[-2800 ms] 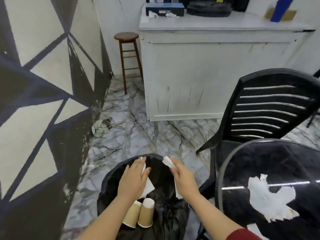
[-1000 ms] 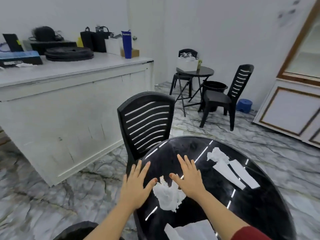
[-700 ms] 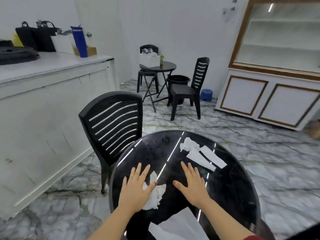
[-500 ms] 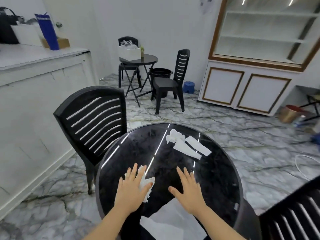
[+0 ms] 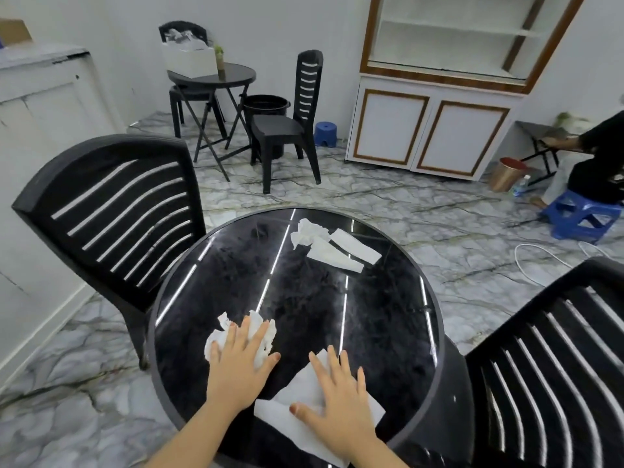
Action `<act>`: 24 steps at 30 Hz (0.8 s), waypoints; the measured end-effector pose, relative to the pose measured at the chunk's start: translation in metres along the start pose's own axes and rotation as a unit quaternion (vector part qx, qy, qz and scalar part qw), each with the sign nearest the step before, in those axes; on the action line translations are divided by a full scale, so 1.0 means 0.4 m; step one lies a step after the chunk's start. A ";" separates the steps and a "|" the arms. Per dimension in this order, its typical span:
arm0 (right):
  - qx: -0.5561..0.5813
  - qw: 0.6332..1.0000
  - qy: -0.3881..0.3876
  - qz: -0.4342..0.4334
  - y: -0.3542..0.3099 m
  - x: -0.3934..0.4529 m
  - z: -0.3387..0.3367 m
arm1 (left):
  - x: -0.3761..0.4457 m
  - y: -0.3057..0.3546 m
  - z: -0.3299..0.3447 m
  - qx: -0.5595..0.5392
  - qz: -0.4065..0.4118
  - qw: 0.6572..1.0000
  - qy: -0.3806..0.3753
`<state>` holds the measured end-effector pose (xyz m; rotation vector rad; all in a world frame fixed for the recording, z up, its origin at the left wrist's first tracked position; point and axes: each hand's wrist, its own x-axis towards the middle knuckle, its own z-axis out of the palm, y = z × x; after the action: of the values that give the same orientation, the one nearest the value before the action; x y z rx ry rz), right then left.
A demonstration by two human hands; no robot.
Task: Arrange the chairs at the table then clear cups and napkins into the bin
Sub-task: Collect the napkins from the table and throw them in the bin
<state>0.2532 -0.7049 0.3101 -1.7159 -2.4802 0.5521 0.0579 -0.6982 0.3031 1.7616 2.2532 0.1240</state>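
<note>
Both hands (image 5: 287, 383) lie flat, fingers spread, pressing napkins (image 5: 297, 393) on table (image 5: 337, 315).

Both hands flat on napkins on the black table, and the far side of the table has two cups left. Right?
Not quite. The head view shows no cups on the table; its far side holds napkins. Left hand and right hand do lie flat on napkins.

Both hands (image 5: 287, 383) flat (fingers spread)

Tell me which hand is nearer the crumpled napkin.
Left. The left hand rests on the crumpled napkin; the right hand lies apart, on the flat napkin.
</note>
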 end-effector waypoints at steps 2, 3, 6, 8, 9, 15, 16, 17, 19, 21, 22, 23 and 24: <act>-0.022 0.998 -0.044 0.026 -0.003 -0.001 0.008 | 0.001 -0.005 0.006 0.010 0.001 1.000 0.001; -0.036 0.998 -0.054 0.025 -0.003 0.002 0.012 | 0.000 -0.006 0.010 0.016 0.001 1.000 0.005; -0.054 0.997 -0.062 0.006 0.010 0.020 0.014 | -0.001 -0.009 0.022 0.019 0.000 0.999 0.031; -0.071 0.996 -0.061 -0.003 0.020 0.038 0.015 | 0.000 -0.009 0.030 0.013 0.001 0.999 0.037; -0.077 0.995 -0.064 -0.006 0.022 0.047 0.016 | 0.000 -0.010 0.034 0.007 0.004 0.999 0.039; -0.060 0.996 -0.066 -0.009 0.028 0.085 0.015 | 0.003 -0.014 0.041 -0.032 0.019 0.998 0.058; -0.057 0.996 -0.065 -0.012 0.029 0.090 0.013 | 0.003 -0.014 0.041 -0.041 0.023 0.997 0.061; -0.051 0.996 -0.068 -0.012 0.028 0.095 0.010 | 0.002 -0.014 0.043 -0.051 0.026 0.996 0.067; -0.045 0.998 -0.049 -0.009 0.028 0.104 0.009 | -0.001 -0.015 0.046 -0.080 0.029 0.994 0.073; -0.026 0.999 -0.036 -0.023 0.035 0.107 0.011 | -0.004 -0.015 0.044 -0.105 0.026 0.992 0.070; -0.006 0.999 -0.018 -0.047 0.038 0.112 0.013 | -0.005 -0.014 0.041 -0.115 0.027 0.990 0.071; 0.014 0.998 -0.004 -0.064 0.043 0.117 0.016 | -0.007 -0.013 0.038 -0.125 0.030 0.989 0.074; 0.034 0.997 0.003 -0.072 0.048 0.119 0.018 | -0.010 -0.012 0.036 -0.136 0.034 0.987 0.078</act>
<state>0.2505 -0.6572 0.2902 -1.4971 -2.5241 0.6071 0.0582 -0.7046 0.2890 1.7319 2.1566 0.5743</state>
